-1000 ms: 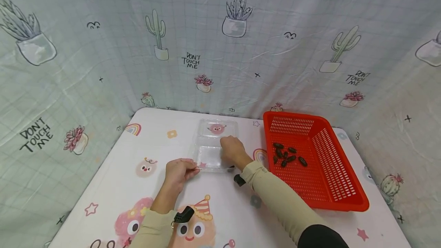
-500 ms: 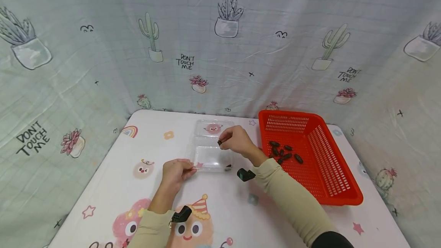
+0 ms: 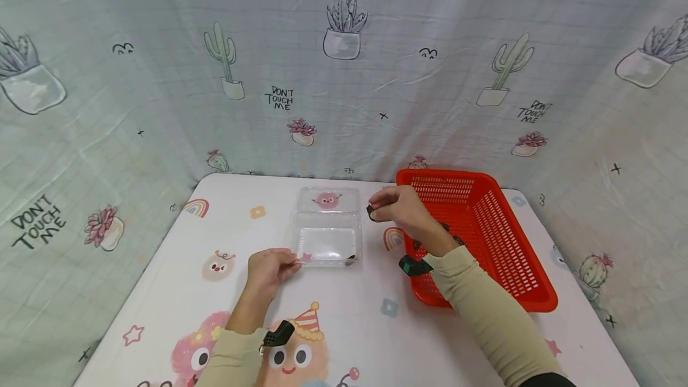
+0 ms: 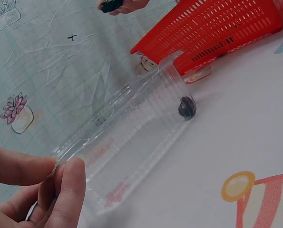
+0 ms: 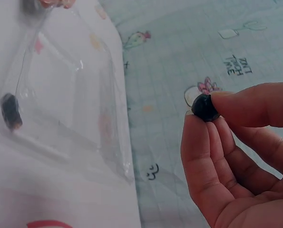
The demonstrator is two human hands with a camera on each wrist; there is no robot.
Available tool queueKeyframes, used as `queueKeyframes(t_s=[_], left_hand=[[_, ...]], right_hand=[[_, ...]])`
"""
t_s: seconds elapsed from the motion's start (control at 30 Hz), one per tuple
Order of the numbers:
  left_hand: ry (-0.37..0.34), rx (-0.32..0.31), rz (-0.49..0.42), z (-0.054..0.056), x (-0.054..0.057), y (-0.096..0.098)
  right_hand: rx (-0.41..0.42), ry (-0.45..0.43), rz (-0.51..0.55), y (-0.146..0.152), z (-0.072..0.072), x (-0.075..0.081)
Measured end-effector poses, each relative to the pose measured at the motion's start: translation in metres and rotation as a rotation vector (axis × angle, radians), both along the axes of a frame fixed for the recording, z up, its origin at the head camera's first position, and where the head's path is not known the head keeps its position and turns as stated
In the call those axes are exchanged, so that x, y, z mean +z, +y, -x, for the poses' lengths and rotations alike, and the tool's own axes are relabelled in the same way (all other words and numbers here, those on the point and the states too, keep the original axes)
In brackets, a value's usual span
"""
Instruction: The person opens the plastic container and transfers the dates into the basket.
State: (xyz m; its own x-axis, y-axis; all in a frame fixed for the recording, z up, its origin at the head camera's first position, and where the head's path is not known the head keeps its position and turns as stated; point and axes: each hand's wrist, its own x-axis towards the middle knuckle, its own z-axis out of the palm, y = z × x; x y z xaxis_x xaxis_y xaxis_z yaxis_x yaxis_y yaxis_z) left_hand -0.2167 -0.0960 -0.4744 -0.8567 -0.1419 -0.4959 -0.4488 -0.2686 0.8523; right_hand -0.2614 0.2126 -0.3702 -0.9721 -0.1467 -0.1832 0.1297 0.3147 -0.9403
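Note:
My right hand pinches a small dark oval piece between thumb and fingertips, held in the air between the clear container and the red basket. The clear plastic container lies on the table with its lid folded back behind it. At its front left corner, my left hand grips the rim between thumb and fingers. One dark oval piece rests inside the container in the front right corner.
A red perforated basket stands at the right, partly hidden by the right forearm. Several dark oval pieces lie in it. A printed curtain hangs behind the white patterned table.
The right hand has come up from over the container and moved right toward the basket, with the dark oval piece in its fingers. The left hand keeps its hold on the container.

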Motion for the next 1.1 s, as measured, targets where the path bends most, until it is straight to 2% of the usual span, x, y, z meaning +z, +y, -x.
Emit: queueKeyframes(t_s=[0.6, 1.1], left_hand=[[0.011, -0.005, -0.004, -0.001, 0.003, 0.001], [-0.011, -0.025, 0.002, 0.014, 0.007, -0.004]], right_hand=[[-0.052, 0.020, -0.018, 0.060, -0.006, -0.006], [-0.090, 0.015, -0.037, 0.086, -0.005, -0.011]])
